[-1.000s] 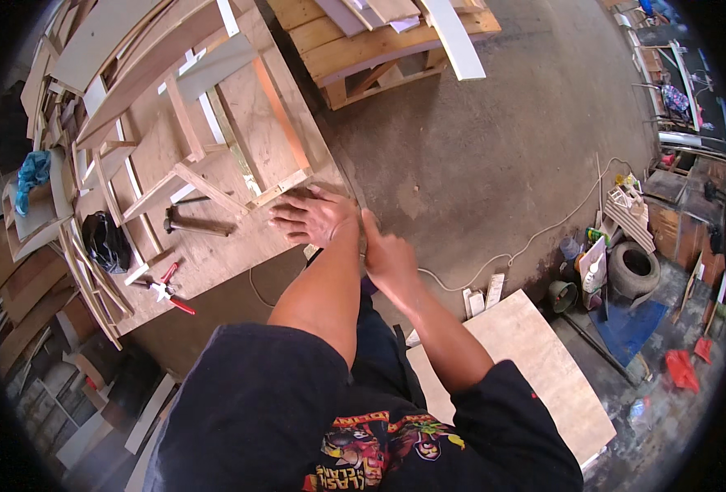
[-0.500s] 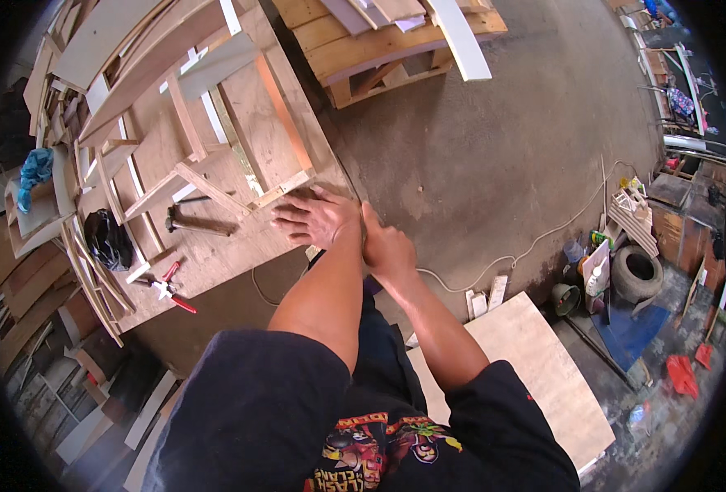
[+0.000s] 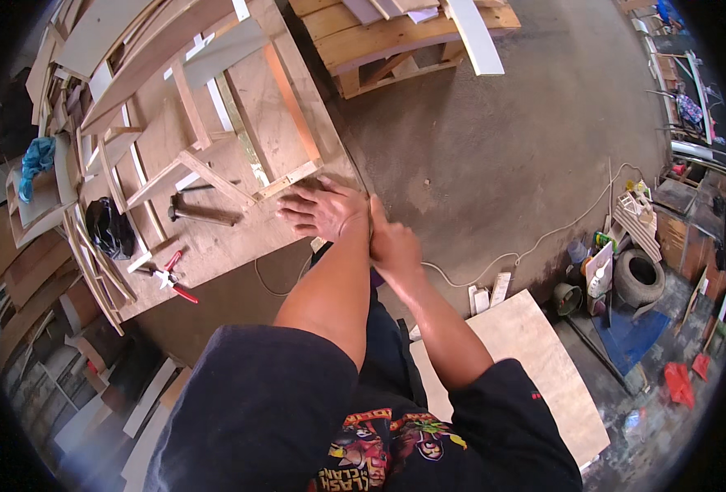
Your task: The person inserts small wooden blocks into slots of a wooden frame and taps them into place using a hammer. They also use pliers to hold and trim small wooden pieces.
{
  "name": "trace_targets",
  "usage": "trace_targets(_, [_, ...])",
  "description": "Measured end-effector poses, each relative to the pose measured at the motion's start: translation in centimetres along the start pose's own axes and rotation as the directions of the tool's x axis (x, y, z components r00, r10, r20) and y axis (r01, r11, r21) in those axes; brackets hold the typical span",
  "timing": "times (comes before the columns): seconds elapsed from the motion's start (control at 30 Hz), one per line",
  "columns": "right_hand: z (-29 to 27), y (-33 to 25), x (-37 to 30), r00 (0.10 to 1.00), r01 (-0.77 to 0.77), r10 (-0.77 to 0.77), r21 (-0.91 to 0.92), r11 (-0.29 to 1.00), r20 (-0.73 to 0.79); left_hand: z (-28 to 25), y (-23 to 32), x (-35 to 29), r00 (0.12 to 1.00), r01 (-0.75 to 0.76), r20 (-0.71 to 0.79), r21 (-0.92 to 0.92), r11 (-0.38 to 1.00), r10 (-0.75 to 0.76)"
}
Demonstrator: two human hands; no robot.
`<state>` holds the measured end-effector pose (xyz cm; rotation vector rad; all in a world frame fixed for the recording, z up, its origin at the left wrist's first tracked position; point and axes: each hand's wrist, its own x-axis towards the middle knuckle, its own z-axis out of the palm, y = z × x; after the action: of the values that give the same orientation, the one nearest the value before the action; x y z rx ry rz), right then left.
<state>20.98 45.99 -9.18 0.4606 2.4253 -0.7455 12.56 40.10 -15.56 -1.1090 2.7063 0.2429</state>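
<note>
From the person's head, the left of two side-by-side fisheye cameras looks steeply down, upright and unmirrored. The black shirt (image 3: pixel 256 402) is nearest, filling the lower edge; the left grip (image 3: pixel 327 211) and right grip (image 3: pixel 394 244) sit near the middle, at arm's reach. The wide lens takes in the counter (image 3: pixel 225 243) at upper left and floor (image 3: pixel 510 156) at upper right, bending straight edges toward a dark round rim.

A woodworking shop: a plywood worktop (image 3: pixel 215 243) carries a wooden frame (image 3: pixel 219 179), a hammer (image 3: pixel 207 216) and pliers (image 3: pixel 166 280); boards (image 3: pixel 36 279) crowd the left, and offcuts (image 3: pixel 500 287) lie on a rough floor (image 3: pixel 502 148)
</note>
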Motion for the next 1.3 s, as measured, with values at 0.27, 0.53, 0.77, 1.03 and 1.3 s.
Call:
trace_targets(0.27, [-1.0, 0.3, -0.6, 0.999, 0.019, -0.020, 0.014, 1.000, 0.027, 0.6, 0.0, 0.4, 0.999, -0.010, -0.050, 0.021, 1.000, 0.011])
trace_targets(0.53, [0.4, -0.1, 0.1, 1.000, 0.012, -0.011, -0.042, 0.999, 0.028, 0.4, 0.1, 0.3, 0.999, -0.014, -0.038, 0.001, 1.000, 0.014])
trace_targets(0.77, [2.7, 0.6, -1.7, 0.998, 0.048, -0.051, -0.072, 0.996, -0.048, 0.4, -0.2, 0.2, 0.998, -0.008, -0.058, 0.022, 1.000, 0.010])
trace_targets(1.03, [3.9, 1.3, -0.8, 0.993, 0.067, -0.071, -0.049, 0.997, -0.096, 0.5, -0.1, 0.2, 0.991, -0.012, -0.131, 0.080, 0.997, 0.022])
trace_targets(1.3, [4.2, 1.5, -1.5, 0.997, 0.039, -0.043, -0.057, 0.998, -0.066, 1.0, -0.1, 0.5, 0.989, -0.021, -0.146, 0.033, 0.999, 0.025])
